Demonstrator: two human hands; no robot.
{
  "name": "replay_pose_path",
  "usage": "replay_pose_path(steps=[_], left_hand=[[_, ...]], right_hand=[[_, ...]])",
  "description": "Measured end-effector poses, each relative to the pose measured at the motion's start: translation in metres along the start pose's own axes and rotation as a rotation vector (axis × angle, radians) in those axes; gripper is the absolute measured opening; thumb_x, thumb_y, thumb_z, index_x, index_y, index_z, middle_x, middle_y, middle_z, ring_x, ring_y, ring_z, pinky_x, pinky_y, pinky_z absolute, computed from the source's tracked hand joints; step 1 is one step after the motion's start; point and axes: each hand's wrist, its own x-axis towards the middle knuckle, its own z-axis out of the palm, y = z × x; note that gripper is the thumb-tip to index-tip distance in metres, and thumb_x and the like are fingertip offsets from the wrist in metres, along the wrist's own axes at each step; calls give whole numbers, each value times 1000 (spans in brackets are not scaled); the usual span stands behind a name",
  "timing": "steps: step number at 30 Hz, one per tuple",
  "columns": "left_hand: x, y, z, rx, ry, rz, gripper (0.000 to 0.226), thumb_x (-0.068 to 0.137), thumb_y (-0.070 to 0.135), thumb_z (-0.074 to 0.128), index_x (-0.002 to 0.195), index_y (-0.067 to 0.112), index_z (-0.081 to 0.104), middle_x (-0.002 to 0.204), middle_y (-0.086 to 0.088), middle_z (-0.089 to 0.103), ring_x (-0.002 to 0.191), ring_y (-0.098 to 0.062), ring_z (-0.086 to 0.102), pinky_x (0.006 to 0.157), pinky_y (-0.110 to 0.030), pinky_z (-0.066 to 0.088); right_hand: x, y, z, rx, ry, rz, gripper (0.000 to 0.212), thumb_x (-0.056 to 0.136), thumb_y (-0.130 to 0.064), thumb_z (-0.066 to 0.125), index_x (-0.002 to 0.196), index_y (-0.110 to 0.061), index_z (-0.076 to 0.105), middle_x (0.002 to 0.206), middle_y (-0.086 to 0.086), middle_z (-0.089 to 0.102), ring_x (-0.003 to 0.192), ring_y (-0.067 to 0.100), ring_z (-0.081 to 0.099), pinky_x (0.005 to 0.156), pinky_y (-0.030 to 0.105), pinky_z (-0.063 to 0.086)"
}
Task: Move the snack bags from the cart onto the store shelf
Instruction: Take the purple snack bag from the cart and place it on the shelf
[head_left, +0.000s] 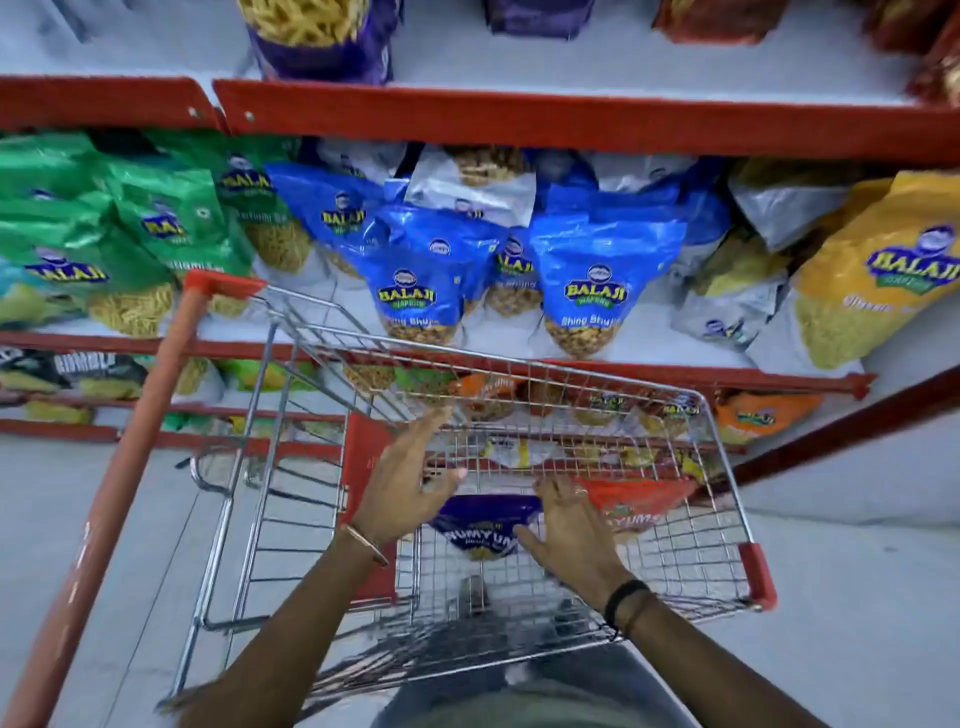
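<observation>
A wire shopping cart (727, 483) with red trim stands in front of the store shelf (571, 124). In its basket lie a purple snack bag (483, 525) and a red snack bag (636, 506). My left hand (410, 478) hovers open just left of the purple bag, fingers spread. My right hand (569, 530) reaches over the right edge of the purple bag, fingers apart, holding nothing. Blue snack bags (421, 280) stand on the middle shelf behind the cart.
Green bags (156, 218) fill the shelf's left, yellow bags (878, 275) the right, orange bags (763, 413) a lower shelf. The cart's red handle (135, 426) runs diagonally at left. Pale floor surrounds the cart.
</observation>
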Motion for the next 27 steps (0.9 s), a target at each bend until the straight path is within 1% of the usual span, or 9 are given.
replay_pose_path(steps=[3, 5, 8, 11, 15, 17, 19, 23, 27], left_hand=[[-4, -42, 21, -6, -204, -174, 85, 71, 60, 59, 140, 34, 17, 152, 1, 28, 136, -14, 31, 111, -42, 35], [-10, -66, 39, -143, -274, -329, 81, 72, 39, 71, 138, 31, 25, 149, 1, 32, 134, -18, 34, 108, -40, 37], [-14, -87, 58, -316, -218, -415, 60, 74, 9, 72, 124, 27, 44, 134, -1, 49, 126, -20, 45, 94, -24, 43], [-14, -100, 73, -381, -231, -490, 42, 76, 6, 69, 115, 17, 57, 114, -1, 60, 110, -19, 55, 78, -5, 45], [-10, -113, 88, -310, -245, -572, 28, 76, 15, 70, 101, 3, 67, 89, -7, 73, 84, -19, 65, 79, -35, 54], [-9, -111, 89, -370, -179, -634, 25, 74, 9, 71, 94, -5, 68, 71, 1, 72, 67, -9, 63, 63, -16, 52], [-10, -105, 84, -367, -108, -652, 19, 73, 9, 72, 88, -2, 71, 73, -5, 69, 62, -6, 61, 55, -6, 45], [-16, -88, 63, -445, -7, -591, 21, 71, 6, 72, 75, 26, 74, 65, 8, 73, 69, -15, 66, 82, -42, 54], [-12, -47, 27, -528, 131, -499, 27, 73, 3, 68, 71, 30, 72, 70, 9, 74, 73, -19, 68, 79, -44, 55]], right_hand=[[16, 7, 18, -140, 23, 7, 57, 82, -36, 61, 128, -10, 41, 125, 16, 47, 99, 33, 55, 82, 43, 50], [28, 10, 25, -210, 7, -4, 49, 82, -25, 62, 125, -11, 45, 128, 15, 48, 107, 34, 52, 88, 45, 44], [45, 13, 36, -321, -37, -41, 37, 82, -10, 55, 119, -12, 49, 124, 10, 55, 111, 30, 48, 91, 41, 38], [56, 18, 43, -350, -57, -37, 29, 85, -6, 52, 113, -12, 54, 116, 9, 63, 111, 29, 50, 92, 40, 37], [64, 24, 46, -321, -2, -29, 22, 87, -4, 48, 101, -13, 61, 103, 9, 69, 105, 28, 54, 90, 38, 37], [65, 23, 45, -346, -9, -23, 19, 86, -4, 50, 96, -13, 63, 96, 8, 71, 101, 28, 55, 91, 39, 37], [63, 21, 40, -366, -17, -31, 18, 86, -7, 51, 95, -13, 65, 92, 7, 71, 99, 28, 55, 93, 39, 36], [54, 21, 13, -177, 79, -77, 13, 86, -23, 60, 95, -18, 68, 92, 2, 71, 94, 23, 56, 88, 35, 29], [40, 18, -42, 198, 62, -102, 9, 78, -25, 72, 80, -17, 68, 78, -1, 67, 80, 19, 58, 82, 32, 40]])
